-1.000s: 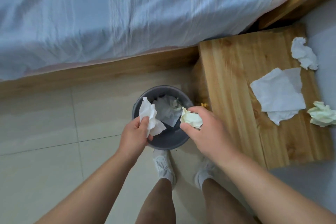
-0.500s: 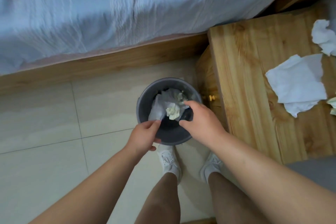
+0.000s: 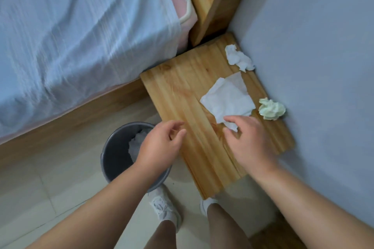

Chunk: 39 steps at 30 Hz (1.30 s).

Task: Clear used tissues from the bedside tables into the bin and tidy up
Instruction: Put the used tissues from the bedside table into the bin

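A single head-worn camera looks steeply down, close over the scene. The wooden surface (image 3: 182,91) lies at centre, the bed (image 3: 81,36) toward 10 o'clock, the bin (image 3: 115,157) toward 8 o'clock.

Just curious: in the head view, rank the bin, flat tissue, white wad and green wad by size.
1. bin, partly hidden
2. flat tissue
3. white wad and green wad: too alike to rank

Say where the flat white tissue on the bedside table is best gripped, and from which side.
Likely pinch the flat white tissue at its near corner, from the front edge of the bedside table with the right hand: it lies flat, that corner nearest the hand.
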Available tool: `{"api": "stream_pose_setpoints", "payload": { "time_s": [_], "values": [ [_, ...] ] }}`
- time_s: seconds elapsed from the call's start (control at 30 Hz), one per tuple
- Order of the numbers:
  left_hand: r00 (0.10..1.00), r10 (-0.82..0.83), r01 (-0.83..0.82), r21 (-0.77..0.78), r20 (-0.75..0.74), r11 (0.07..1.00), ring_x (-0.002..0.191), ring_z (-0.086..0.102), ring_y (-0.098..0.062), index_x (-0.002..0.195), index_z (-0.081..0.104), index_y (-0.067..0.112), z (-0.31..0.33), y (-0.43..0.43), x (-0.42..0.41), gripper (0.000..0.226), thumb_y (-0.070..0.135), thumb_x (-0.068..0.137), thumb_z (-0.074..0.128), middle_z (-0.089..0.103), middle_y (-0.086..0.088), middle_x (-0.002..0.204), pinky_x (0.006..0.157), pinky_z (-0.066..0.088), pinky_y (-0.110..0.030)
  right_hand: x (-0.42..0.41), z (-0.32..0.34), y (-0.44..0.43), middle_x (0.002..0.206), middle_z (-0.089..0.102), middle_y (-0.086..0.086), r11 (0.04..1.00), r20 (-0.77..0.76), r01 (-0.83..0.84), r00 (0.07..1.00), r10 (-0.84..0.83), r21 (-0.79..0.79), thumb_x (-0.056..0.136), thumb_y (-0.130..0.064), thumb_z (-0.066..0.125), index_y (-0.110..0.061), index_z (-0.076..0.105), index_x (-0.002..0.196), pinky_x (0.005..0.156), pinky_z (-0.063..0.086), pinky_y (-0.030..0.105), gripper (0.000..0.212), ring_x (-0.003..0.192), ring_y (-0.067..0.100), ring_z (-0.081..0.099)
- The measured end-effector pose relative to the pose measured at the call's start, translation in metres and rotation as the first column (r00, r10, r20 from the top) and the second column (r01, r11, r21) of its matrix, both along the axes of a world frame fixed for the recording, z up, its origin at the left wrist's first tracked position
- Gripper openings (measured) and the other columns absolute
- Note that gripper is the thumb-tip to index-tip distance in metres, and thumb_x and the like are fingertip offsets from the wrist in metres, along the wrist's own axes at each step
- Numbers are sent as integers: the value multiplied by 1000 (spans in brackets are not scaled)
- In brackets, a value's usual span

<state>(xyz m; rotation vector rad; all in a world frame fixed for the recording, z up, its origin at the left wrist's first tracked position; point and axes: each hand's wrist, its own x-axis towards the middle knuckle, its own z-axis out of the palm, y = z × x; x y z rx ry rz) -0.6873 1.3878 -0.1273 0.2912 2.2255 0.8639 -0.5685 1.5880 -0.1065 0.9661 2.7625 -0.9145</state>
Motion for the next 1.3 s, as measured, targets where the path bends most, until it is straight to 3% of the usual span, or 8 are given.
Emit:
{"api": "stream_pose_setpoints", "payload": {
  "time_s": [0.2, 0.43, 0.5, 0.67, 0.77, 0.87, 1.1, 1.3],
  "values": [
    [926, -276, 260, -95, -257, 961, 138, 47, -16, 148, 54, 36, -6, 114, 3, 48, 45, 102, 61, 52, 11, 148, 97, 47, -33, 15, -10, 86, 139, 64, 10, 961, -49, 25, 999, -12, 277, 89, -13, 73, -12, 64, 138, 113, 42, 47, 49, 130, 32, 51],
    [786, -538, 456, -303, -304, 837, 130, 52, -22, 147, 56, 32, -34, 153, 9, 54, 45, 96, 71, 57, 7, 139, 75, 49, -33, 28, -41, 110, 154, 53, 9, 944, 282, -172, 955, 90, 280, 93, -27, 71, -18, 46, 154, 114, 41, 48, 66, 138, 32, 46],
    [776, -557, 475, -307, -297, 825, 124, 54, -22, 142, 63, 32, -41, 146, 12, 43, 39, 100, 68, 59, 6, 133, 73, 48, -33, 36, -48, 109, 150, 56, 6, 947, 308, -183, 946, 97, 264, 94, -20, 68, -19, 50, 151, 109, 43, 47, 60, 131, 33, 51],
    [875, -390, 355, -167, -287, 920, 107, 66, -20, 119, 81, 26, -49, 128, 18, 23, 28, 105, 63, 72, 7, 115, 78, 55, -35, 48, -53, 99, 138, 63, 7, 971, 248, -101, 968, 45, 217, 93, -1, 65, -17, 65, 137, 90, 52, 43, 47, 115, 34, 56],
    [948, -254, 240, -94, -190, 966, 90, 61, -5, 115, 79, 27, -49, 120, 24, 21, 30, 105, 61, 65, 16, 105, 70, 44, -21, 55, -46, 91, 136, 65, 3, 983, 225, -75, 974, 36, 168, 94, -1, 64, -17, 66, 135, 90, 53, 38, 44, 117, 29, 57],
    [997, -53, 54, 15, -51, 998, 77, 61, -5, 102, 69, 39, -42, 105, 31, 14, 33, 106, 57, 65, 17, 94, 65, 48, -26, 60, -35, 78, 129, 70, -1, 995, 190, -45, 981, 27, 92, 93, -3, 66, -18, 68, 132, 91, 55, 38, 42, 116, 25, 61],
    [956, 289, -294, 167, 54, 941, 69, 63, 0, 94, 69, 46, -13, 33, 42, 21, 30, 105, 62, 72, 19, 85, 58, 49, -12, 51, -14, 22, 125, 71, -4, 990, 58, -136, 989, 138, -33, 92, 0, 69, -18, 69, 130, 90, 52, 28, 42, 114, 20, 62],
    [859, 511, -511, 143, 37, 848, 71, 69, -3, 96, 71, 42, -10, -47, 37, 22, 24, 105, 63, 76, 20, 87, 56, 51, -21, 11, -7, -39, 128, 69, -10, 945, -21, -296, 955, 296, -141, 94, -6, 69, -23, 65, 134, 96, 51, 25, 44, 119, 14, 60]
  ]
}}
